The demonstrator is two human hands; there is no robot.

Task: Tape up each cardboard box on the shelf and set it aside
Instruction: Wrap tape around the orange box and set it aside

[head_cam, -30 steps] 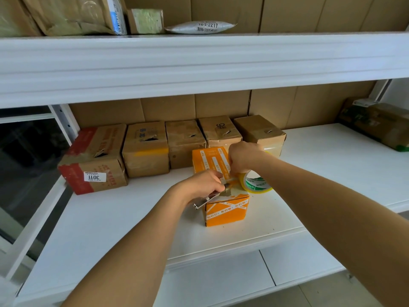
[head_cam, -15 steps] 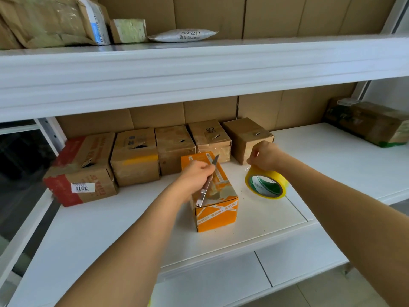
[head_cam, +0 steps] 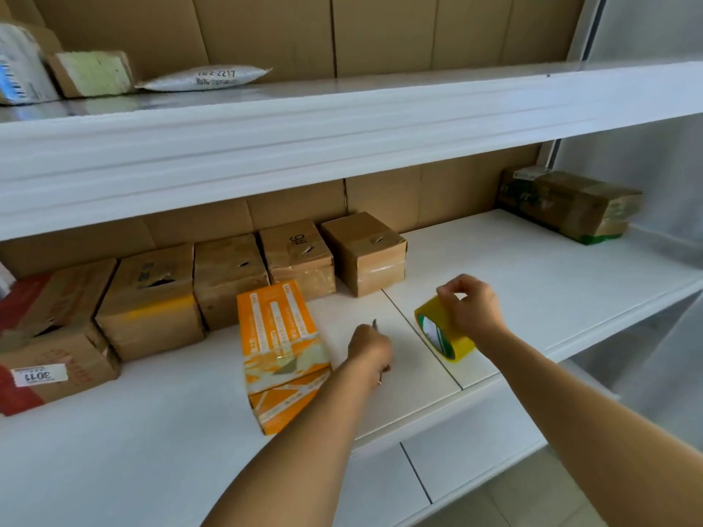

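1. The left hand (head_cam: 367,346) is curled round a thin metal blade (head_cam: 375,323), most likely a small knife; only the blade's tip shows above the knuckles, just right of the box in hand.
2. The right hand (head_cam: 469,306) pinches the top rim of a yellow roll of packing tape (head_cam: 443,332), which stands on edge on the white shelf (head_cam: 532,283), well to the right of that box.
3. The box in hand is an orange cardboard box with white tape strips (head_cam: 279,348). It lies near the shelf's front edge, clear of both hands, with a patch of fresh-looking tape over its near top edge.
4. Judgement: the taping of this box looks finished, since the roll and the blade are both off it. The step in hand is putting the tools down.
5. Behind it, 5 brown cardboard boxes (head_cam: 228,275) stand in a row against the back wall, their tops torn and seemingly unsealed.
6. The next move calls for a free hand to lift the orange box aside. The blade needs to be parked first, point away from the fingers.
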